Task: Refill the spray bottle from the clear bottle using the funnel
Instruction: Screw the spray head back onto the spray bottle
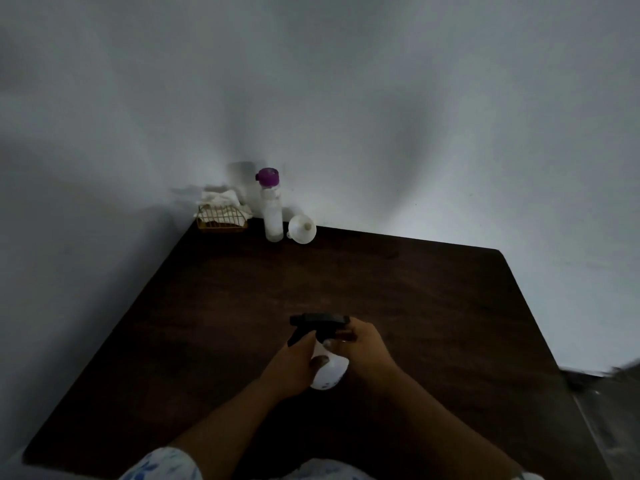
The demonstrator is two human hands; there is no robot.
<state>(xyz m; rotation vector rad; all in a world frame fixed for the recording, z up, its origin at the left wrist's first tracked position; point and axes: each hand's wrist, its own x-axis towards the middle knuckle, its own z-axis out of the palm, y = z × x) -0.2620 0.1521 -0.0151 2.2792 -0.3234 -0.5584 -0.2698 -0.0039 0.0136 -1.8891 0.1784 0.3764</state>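
A white spray bottle [330, 372] with a black trigger head [317, 322] stands near the front of the dark wooden table [433, 306]. My left hand [294, 365] wraps around the bottle's body. My right hand [363, 344] grips the neck just under the black head. At the table's far edge stands the clear bottle [272, 213] with a purple cap, upright. Beside it on the right lies a white funnel [302, 229] on its side, its spout facing me.
A small gold wire basket [221, 221] holding white cloths sits at the far left corner, against the wall. The table is pushed into a grey wall corner. Its right edge drops to a floor area at the right.
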